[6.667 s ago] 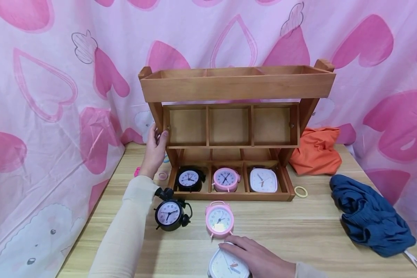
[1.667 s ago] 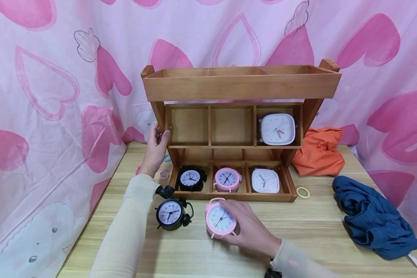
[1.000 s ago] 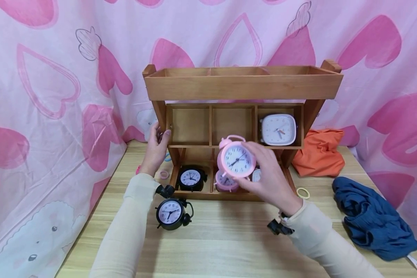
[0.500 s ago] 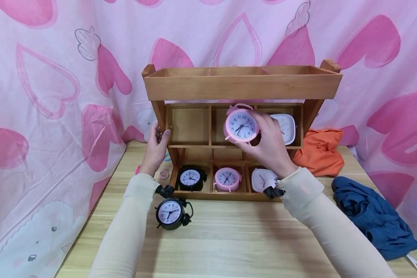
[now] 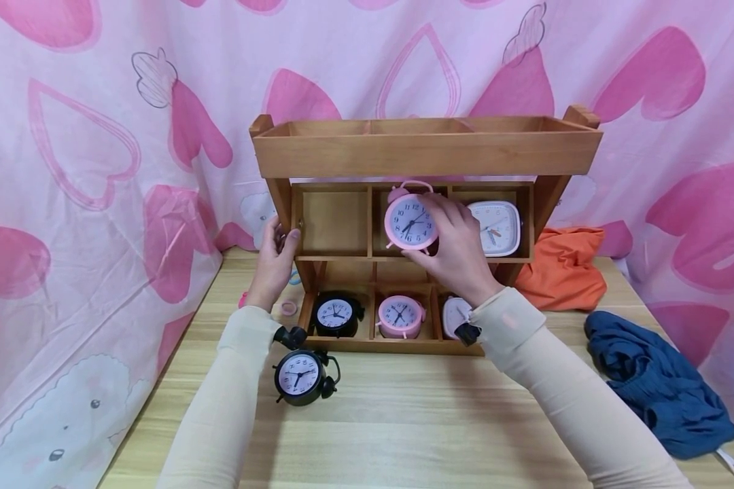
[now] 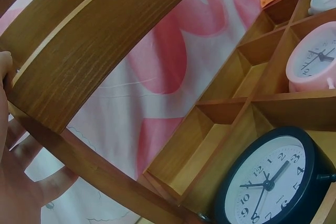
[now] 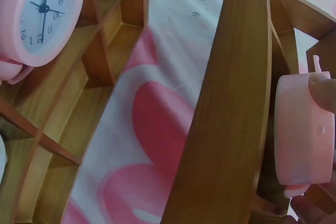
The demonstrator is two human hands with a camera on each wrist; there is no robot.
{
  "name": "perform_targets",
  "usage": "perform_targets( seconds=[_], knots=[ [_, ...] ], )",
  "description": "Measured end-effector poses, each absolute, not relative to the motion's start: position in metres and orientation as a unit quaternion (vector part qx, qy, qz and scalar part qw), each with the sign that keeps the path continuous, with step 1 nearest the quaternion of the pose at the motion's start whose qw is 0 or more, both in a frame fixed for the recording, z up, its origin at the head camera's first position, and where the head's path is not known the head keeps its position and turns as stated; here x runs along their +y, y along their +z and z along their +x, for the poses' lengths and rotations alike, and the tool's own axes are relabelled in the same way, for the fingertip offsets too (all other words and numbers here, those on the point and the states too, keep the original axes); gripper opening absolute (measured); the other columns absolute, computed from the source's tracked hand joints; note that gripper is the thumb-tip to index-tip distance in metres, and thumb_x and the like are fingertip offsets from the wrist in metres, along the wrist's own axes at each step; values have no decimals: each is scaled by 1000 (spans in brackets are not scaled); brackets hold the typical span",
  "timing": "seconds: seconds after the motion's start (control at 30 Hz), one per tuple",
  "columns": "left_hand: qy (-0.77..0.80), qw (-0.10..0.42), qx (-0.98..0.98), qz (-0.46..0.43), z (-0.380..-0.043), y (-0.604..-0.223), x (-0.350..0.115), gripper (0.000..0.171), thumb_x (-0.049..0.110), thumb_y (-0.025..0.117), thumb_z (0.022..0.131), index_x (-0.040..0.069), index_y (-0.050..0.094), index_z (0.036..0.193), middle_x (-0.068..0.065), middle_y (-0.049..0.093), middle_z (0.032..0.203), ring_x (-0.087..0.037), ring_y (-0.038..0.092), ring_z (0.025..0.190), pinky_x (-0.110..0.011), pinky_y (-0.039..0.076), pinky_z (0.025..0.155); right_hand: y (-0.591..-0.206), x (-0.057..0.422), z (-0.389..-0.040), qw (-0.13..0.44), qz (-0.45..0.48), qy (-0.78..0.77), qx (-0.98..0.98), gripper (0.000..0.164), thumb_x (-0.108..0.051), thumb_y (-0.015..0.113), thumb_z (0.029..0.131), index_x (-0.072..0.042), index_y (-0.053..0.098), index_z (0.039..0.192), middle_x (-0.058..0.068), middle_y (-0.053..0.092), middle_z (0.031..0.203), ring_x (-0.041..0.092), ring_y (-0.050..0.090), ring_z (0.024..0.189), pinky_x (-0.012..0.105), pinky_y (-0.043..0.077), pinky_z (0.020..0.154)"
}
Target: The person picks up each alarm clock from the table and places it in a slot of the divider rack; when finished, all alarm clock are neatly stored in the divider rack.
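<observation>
My right hand pinches a pink twin-bell alarm clock between thumb and fingers, at the middle compartment of the wooden shelf's second tier. In the right wrist view that pink clock shows from its side, at the tier's front board. My left hand holds the shelf's left post, thumb in front and other fingers behind. Right of the held clock, a white square clock sits in its compartment. On the bottom tier are a black clock, another pink clock and a partly hidden white clock.
A black alarm clock stands on the table in front of the shelf, near the left forearm. Orange cloth and dark blue cloth lie to the right. Small hair ties, one a pale pink ring, lie left of the shelf.
The white clock went from the table to the second tier's right compartment. My right hand then lifted the pink clock off the table and brought it up, then left, to the middle compartment.
</observation>
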State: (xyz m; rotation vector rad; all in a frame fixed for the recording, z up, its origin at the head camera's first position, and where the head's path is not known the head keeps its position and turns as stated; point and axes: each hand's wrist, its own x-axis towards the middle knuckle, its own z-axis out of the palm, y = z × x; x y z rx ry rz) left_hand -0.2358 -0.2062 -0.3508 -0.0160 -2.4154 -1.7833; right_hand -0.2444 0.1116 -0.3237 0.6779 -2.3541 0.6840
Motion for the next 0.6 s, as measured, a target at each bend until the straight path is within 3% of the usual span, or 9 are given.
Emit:
perform_targets(
  seconds=[0.1, 0.33, 0.6],
  knots=[
    [-589, 78, -804, -6, -244, -362, -210, 64, 55, 45, 99, 36, 18, 154, -1, 25, 163, -24, 25, 150, -46, 26, 121, -326, 113, -245, 308, 259, 251, -880, 85, -33, 89, 71, -9, 49, 142, 16, 51, 143, 39, 44, 131, 61, 38, 101],
    [-592, 73, -802, -9, -232, -346, -204, 60, 40, 44, 104, 24, 19, 156, -8, 27, 161, -27, 26, 150, -45, 26, 122, -335, 115, -244, 334, 274, 249, -867, 85, -31, 90, 70, -7, 50, 141, 17, 51, 142, 39, 46, 129, 60, 39, 101],
    [-594, 74, -801, -10, -231, -346, -203, 61, 42, 45, 103, 24, 18, 156, -8, 25, 163, -28, 23, 151, -46, 25, 122, -342, 113, -245, 330, 269, 223, -877, 81, -32, 88, 71, -9, 51, 139, 16, 51, 142, 39, 44, 130, 60, 38, 99]
  ],
)
